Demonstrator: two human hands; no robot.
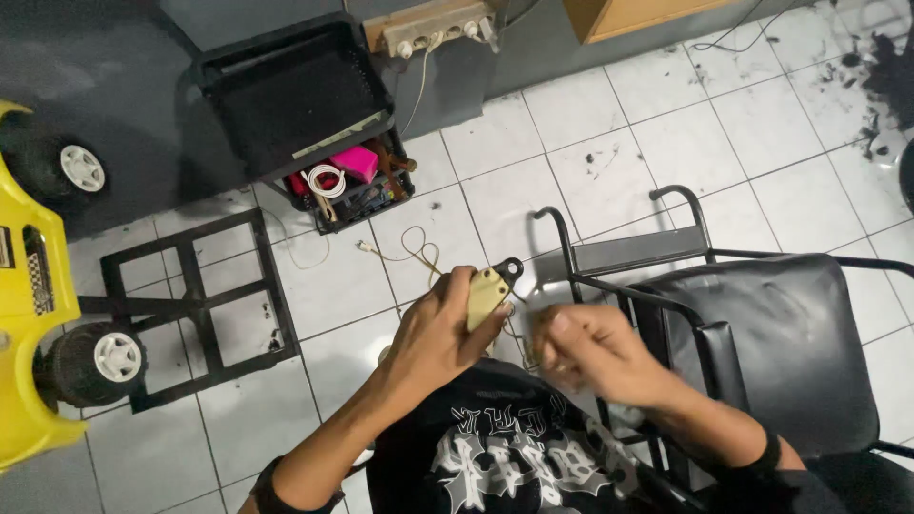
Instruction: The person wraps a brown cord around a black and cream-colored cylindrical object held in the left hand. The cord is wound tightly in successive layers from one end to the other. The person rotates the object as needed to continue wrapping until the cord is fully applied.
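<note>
My left hand (440,328) grips a small beige device (486,295) with a black tip at its upper end, held up in front of my chest. Close to its right, my right hand (595,350) is blurred, its fingers curled beside the device; whether it pinches something small I cannot tell. A thin pale wire (411,249) trails on the tiled floor just beyond the device.
A black padded chair (762,343) with a metal frame stands at the right. A black tiered cart (314,114) holding a pink box and coiled cord is ahead. A yellow toy car (38,286) and a black metal frame (195,305) lie left. A power strip (433,27) sits at the top.
</note>
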